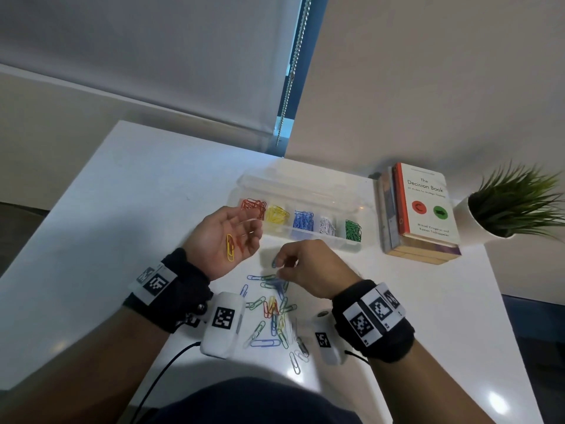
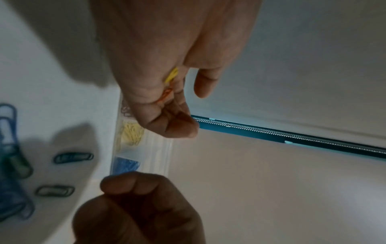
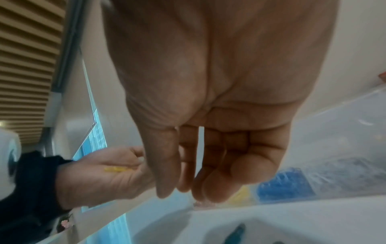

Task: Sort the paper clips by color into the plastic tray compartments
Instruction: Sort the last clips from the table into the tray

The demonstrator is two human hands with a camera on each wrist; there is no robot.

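Yellow clips (image 1: 230,246) rest in the flat left hand (image 1: 223,240); right hand (image 1: 308,267) should keep pinching one green clip (image 1: 274,264) clear of the pile (image 1: 275,313).

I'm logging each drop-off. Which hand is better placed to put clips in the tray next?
Probably the left hand: palm up beside the tray, it already holds a yellow clip and a red one. The right hand hovers over the loose pile.

Right wrist view: the right hand (image 3: 208,115) shows blurred fingertips; whether they pinch a clip cannot be told. Head view: left hand (image 1: 226,240) covers part of the red compartment (image 1: 255,206). Loose pile (image 1: 275,313) is tangled, count unreadable.
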